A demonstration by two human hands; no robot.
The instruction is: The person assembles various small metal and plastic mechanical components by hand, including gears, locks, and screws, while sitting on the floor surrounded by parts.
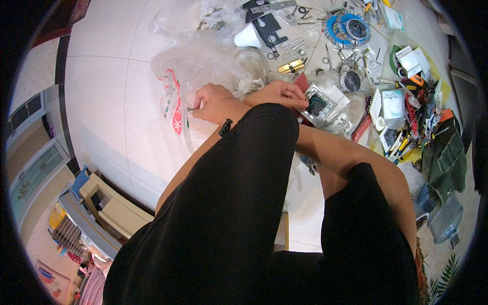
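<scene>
The left hand (pixel 213 101) pinches a small screw (pixel 190 109) at its fingertips above the plastic bag (pixel 175 86), while the right hand (pixel 277 94) rests loosely curled just beside it, so a slack pinch could drop it into the bag's folds.

A small dark screw (pixel 190 109) is pinched at the fingertips, held level just above a crumpled clear plastic bag (pixel 190 76) with red print.

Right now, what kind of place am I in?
Probably a room at home: you're crouched on a white tiled floor with scattered tools and hardware, a brass lock cylinder, and low furniture nearby.
</scene>
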